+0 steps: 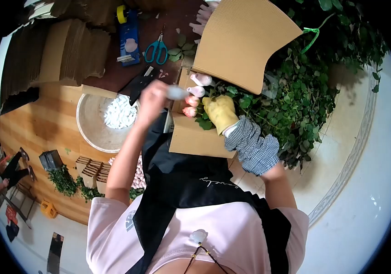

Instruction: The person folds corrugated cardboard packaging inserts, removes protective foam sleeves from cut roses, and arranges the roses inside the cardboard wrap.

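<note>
Left hand (153, 101) pinches a blurred white bud sleeve (176, 92), its long axis toward the rosebuds (191, 101) beside the gloved right hand (220, 112) (whose grip I cannot tell).

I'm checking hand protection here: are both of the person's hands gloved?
No, the right hand wears a yellow glove, but the left hand is bare, its skin showing.
</note>
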Available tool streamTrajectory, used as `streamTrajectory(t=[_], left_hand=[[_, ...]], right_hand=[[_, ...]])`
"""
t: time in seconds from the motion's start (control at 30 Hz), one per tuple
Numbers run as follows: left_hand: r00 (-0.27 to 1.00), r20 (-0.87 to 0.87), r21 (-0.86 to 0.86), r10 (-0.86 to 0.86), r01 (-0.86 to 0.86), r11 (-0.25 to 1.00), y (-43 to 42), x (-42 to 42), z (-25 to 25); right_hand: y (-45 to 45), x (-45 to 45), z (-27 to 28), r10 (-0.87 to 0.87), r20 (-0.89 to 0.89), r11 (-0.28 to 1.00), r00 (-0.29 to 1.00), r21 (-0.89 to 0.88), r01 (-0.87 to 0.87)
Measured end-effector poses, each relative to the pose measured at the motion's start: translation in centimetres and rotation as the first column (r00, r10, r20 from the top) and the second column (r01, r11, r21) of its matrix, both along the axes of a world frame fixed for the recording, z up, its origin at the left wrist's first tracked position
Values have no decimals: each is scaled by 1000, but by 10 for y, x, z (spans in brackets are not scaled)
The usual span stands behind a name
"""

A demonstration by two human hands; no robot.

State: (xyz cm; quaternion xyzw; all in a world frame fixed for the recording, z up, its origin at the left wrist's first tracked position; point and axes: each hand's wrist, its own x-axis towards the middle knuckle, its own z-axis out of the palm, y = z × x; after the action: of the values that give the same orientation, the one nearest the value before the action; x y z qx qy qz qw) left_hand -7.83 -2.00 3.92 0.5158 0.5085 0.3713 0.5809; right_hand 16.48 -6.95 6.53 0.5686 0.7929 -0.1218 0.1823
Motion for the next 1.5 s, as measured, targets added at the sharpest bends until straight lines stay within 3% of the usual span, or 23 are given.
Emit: streamTrajectory(t=[0.03, 0.07, 0.1, 0.13, 0.2, 0.23, 0.3, 0.43, 0.57, 0.67, 0.77, 0.83, 0.93, 1.0, 1.07, 1.17, 1.23, 1.27, 1.3, 1.37, 1.43, 1.47, 1.5], left_hand=[[989, 4, -86, 145, -144, 986, 8, -20, -5], [995, -30, -17, 100, -100, 995, 17, -40, 0], [959, -122, 337, 255, -201, 920, 23, -28, 6], [985, -93, 208, 143, -121, 971, 20, -21, 16], [998, -33, -152, -46, 40, 988, 16, -6, 23], [898, -419, -78, -135, 112, 991, 12, 14, 24], [805, -549, 74, -227, 318, 945, 11, 43, 29], [855, -463, 242, -236, 378, 894, 10, 49, 14], [969, -200, 143, 147, -119, 982, 5, 26, -3], [934, -277, 258, 224, -152, 954, 24, -8, 1], [979, -179, -226, -94, 53, 973, 27, -7, 0], [933, -343, 91, -111, 150, 984, 27, 20, -3], [808, -494, -80, -321, 326, 942, 37, 55, 24], [755, -625, 107, -197, 332, 937, 33, 70, 8], [765, -634, 211, -116, 314, 926, 33, 77, 3], [749, -646, 226, -150, 375, 899, 34, 74, 3], [827, -428, -13, -364, 397, 918, 36, 71, 2], [912, -195, -163, -362, 334, 929, 34, 66, -1], [916, -198, -158, -349, 322, 933, 32, 63, -7], [985, 173, -353, -16, 77, 933, 22, 53, -18], [920, 256, -424, 297, -169, 890, 15, 37, -23], [862, 170, -564, 479, -313, 764, 21, 17, -15], [913, -26, -398, 408, -384, 833, 27, -8, -28]], right_hand=[[-3, 2, 5, -8, -1, 1000, 1000, -6, 8], [-3, 6, 13, -56, -107, 998, 993, -40, 52], [2, 9, 23, -99, -207, 994, 973, -72, 86], [3, 9, 37, -114, -347, 993, 931, -8, 119], [18, -1, 56, -149, -246, 987, 958, 26, 160], [22, -8, 61, -195, -145, 976, 970, 66, 206], [30, -10, 45, -215, 12, 975, 977, -56, 215], [31, -4, 0, -92, 218, 985, 972, -126, 121], [24, 1, -2, -121, 215, 984, 969, -100, 145], [14, 1, 32, -75, -47, 995, 996, 66, 78], [16, -16, 58, -162, 224, 987, 961, 58, 153], [16, 0, 14, -159, 152, 973, 976, 193, 128], [24, 2, -3, -75, 168, 974, 983, 222, 37], [24, 0, 2, -90, 182, 986, 979, 157, 61], [23, 4, 6, -143, 0, 960, 990, 244, 139], [23, 6, -4, -176, -1, 961, 984, 218, 172], [24, 7, 3, -243, -15, 931, 970, 277, 238], [22, 9, 1, -249, -46, 917, 967, 310, 251], [23, 11, 2, -252, -77, 902, 965, 344, 263], [23, 12, 3, -217, -108, 904, 970, 353, 242], [24, 12, 2, -312, -107, 892, 944, 308, 330], [21, 18, -5, -278, -146, 878, 950, 362, 313], [22, 19, -3, -282, -146, 878, 948, 359, 317]])
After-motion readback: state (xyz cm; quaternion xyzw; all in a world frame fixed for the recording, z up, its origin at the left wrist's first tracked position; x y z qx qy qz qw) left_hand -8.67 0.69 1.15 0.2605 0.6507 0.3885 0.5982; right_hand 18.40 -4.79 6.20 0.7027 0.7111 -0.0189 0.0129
